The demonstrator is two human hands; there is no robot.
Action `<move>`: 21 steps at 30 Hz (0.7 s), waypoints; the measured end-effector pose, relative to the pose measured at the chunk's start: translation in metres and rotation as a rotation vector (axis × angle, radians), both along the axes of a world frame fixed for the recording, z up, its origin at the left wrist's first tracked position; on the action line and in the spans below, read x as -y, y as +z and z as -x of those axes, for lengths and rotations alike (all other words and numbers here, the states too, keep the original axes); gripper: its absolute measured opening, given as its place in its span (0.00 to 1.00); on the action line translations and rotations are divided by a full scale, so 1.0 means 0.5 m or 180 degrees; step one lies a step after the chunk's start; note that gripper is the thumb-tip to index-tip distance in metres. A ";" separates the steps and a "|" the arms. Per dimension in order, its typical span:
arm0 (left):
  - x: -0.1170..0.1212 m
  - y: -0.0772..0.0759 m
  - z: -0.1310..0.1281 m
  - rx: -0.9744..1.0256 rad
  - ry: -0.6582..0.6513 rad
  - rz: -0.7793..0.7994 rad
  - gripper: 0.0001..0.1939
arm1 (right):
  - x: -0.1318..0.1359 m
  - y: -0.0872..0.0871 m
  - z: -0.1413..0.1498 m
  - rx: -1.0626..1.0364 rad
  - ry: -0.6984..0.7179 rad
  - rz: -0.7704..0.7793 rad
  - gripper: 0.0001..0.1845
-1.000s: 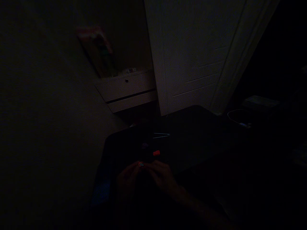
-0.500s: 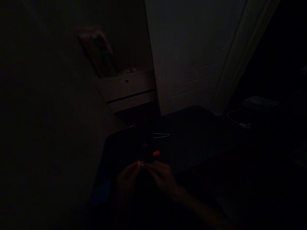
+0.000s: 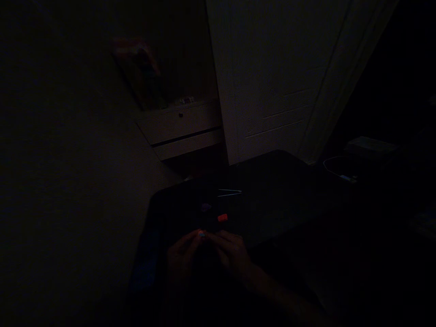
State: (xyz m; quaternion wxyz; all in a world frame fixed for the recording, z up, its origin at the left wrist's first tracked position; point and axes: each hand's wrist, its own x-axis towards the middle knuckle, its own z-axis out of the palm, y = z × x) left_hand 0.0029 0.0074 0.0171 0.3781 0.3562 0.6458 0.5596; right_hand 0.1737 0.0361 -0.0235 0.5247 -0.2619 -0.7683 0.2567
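Note:
The room is very dark. My left hand (image 3: 180,259) and my right hand (image 3: 231,252) meet over the near part of a dark table (image 3: 272,190). Their fingertips pinch a tiny red and pale blue piece (image 3: 201,234) between them. Just beyond the fingers a small red piece (image 3: 222,218) lies on the table. A dim purple piece (image 3: 205,207) sits a little farther left. A thin metal pair of tweezers (image 3: 230,192) lies farther back.
A white door (image 3: 272,81) stands behind the table. A pale drawer unit (image 3: 184,127) with a small knob is at the back left, with a dim reddish picture (image 3: 139,72) above it. A white cable (image 3: 335,168) and a box (image 3: 369,145) lie at right.
The picture has grown a little darker. Both hands stay together on the tiny piece, with only slight finger movement.

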 end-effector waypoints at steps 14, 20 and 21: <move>-0.003 0.006 -0.006 0.0290 -0.0130 -0.0109 0.27 | 0.005 0.005 0.006 -0.0123 -0.0237 -0.0457 0.26; -0.001 0.010 -0.008 0.0235 -0.0234 -0.0143 0.24 | 0.001 -0.002 0.008 -0.0180 -0.0295 -0.0428 0.23; 0.000 0.011 -0.009 0.0256 -0.0266 -0.0128 0.23 | 0.000 -0.005 0.008 -0.0211 -0.0300 -0.0410 0.22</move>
